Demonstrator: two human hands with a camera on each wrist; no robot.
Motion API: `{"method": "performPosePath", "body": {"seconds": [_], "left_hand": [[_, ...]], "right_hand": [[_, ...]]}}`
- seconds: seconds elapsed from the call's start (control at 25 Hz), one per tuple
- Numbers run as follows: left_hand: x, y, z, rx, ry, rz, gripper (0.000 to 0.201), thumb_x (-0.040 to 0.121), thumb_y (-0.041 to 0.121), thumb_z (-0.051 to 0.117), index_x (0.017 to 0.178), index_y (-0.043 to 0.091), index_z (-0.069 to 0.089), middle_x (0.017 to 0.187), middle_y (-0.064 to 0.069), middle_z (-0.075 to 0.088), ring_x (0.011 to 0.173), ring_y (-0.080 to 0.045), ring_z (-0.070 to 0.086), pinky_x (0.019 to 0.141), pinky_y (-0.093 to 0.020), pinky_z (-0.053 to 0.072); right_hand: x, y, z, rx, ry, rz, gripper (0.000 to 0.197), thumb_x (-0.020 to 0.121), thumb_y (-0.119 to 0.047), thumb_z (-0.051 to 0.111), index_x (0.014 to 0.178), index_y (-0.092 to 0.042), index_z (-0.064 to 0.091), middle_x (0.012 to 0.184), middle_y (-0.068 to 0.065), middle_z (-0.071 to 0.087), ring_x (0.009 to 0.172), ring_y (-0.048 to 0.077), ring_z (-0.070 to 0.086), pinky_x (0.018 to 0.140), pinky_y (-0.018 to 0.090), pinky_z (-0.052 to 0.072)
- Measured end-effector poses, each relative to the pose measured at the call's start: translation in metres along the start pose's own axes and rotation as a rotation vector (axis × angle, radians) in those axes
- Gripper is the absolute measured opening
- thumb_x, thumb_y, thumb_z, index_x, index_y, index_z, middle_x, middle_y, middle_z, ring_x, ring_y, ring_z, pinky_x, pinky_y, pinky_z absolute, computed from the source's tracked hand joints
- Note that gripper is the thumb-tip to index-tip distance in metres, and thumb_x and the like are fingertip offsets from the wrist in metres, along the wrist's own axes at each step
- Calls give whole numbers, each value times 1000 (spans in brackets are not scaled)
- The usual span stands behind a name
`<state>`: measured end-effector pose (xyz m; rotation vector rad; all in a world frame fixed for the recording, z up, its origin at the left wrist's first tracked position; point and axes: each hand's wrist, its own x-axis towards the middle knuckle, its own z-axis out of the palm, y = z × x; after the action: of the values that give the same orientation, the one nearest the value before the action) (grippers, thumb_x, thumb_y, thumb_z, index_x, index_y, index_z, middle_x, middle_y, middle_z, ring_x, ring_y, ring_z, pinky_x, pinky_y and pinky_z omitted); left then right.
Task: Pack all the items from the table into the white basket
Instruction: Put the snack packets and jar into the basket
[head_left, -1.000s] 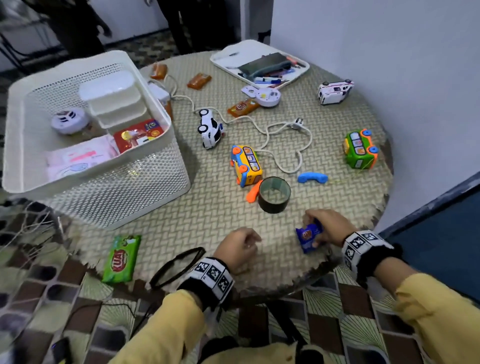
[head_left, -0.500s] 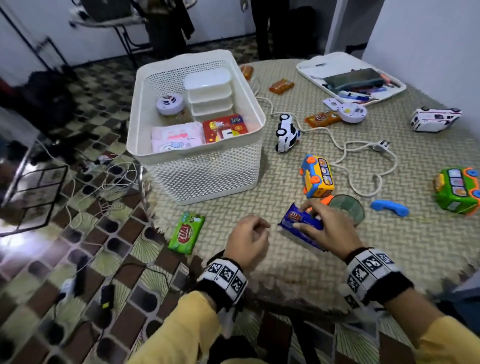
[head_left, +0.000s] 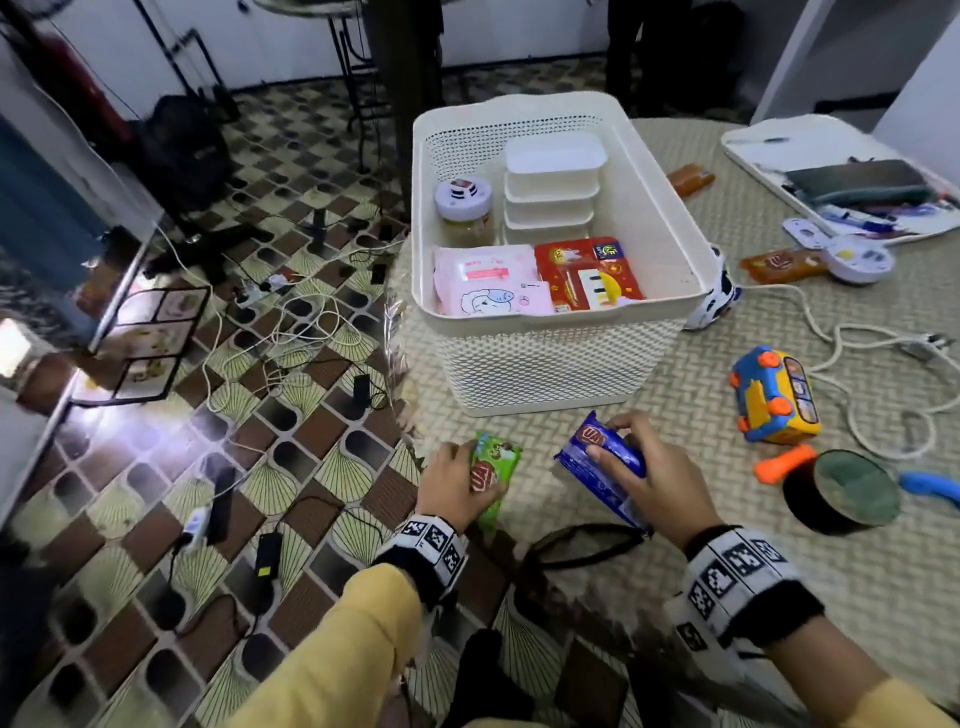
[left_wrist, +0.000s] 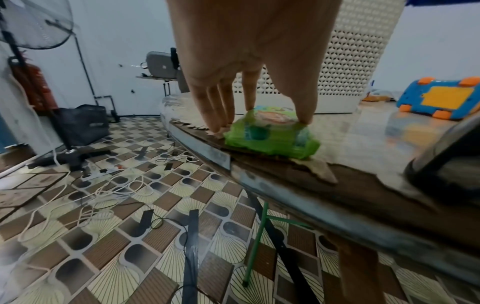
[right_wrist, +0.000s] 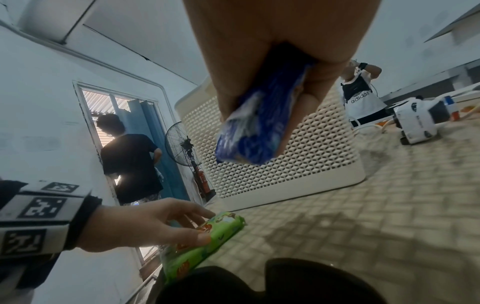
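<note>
Woven-mat surface (head_left: 649, 431), round, torn at your near edge; patterned tile floor with loose cables to its left.

White basket (head_left: 550, 364): on the surface ahead of your hands, holding stacked white tubs, a jar, a pink pack and a red pack.

Blue packet (head_left: 602, 467): in your right hand (head_left: 660, 483), off the surface just short of the basket's near wall. Long axis slants, far end with the logo up and toward the basket, near end down toward you. Your grip is clamped round its middle, thumb on top, fingers under; the middle of the wrapper is hidden by the hand, and the right wrist view shows only a blurred blue end (right_wrist: 249, 139).

Green packet (head_left: 491, 475): lies flat at the surface's near-left edge, long axis running from you toward the basket. Your left hand (head_left: 452, 488) pinches it, thumb on one long side, fingers (left_wrist: 221, 107) on the other; its near end is cut off behind the hand.

Also on the surface: blue-and-yellow toy bus (head_left: 776, 397), tape roll (head_left: 841, 493), white cable (head_left: 857, 364), black spectacles (head_left: 576, 545), partly behind your right wrist.
</note>
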<state>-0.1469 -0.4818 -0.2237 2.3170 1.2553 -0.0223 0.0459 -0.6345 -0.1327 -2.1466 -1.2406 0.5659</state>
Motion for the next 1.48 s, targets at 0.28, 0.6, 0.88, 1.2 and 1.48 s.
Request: {"method": "performPosePath", "body": {"seconds": [0.28,0.6,0.88,1.2,1.48], "left_hand": [[13,-1,-5,-310,-18,27,65,70,29,79,120,11,42,112,-11,52,104,-27,53,89,-37,45],[12,-34,-31,-407,-65,116,57,76,26,76,113,26,32,97,0,65,85,-25,67,69,-36,54],[19,-75,-91,-670,88,37,47,78,33,76,115,19,52,111,2,66,106,-15,62,95,-32,49],[-8,-83,-162,-734,301,130,38,80,39,72,110,25,52,101,-4,69,90,-21,67,82,-44,56],[-38,-86,-196,-790,385,137,40,76,39,70,109,27,50,104,-2,69,90,-20,69,75,-45,59]], "right_hand": [[19,-23,27,26,73,32,25,87,-50,53,104,-34,44,84,-6,65,70,17,62,57,33,45],[36,-47,58,67,44,35,27,90,-47,48,107,-29,39,83,-5,69,62,15,65,56,44,51],[47,-81,80,74,30,-13,24,90,-44,52,107,-30,44,87,-5,71,67,12,65,57,34,48],[49,-127,79,106,42,-165,41,86,-53,46,116,-24,49,93,-1,71,73,17,66,63,36,53],[37,-167,63,118,65,-273,34,91,-39,55,115,-16,51,92,4,70,70,16,66,57,28,51]]}}
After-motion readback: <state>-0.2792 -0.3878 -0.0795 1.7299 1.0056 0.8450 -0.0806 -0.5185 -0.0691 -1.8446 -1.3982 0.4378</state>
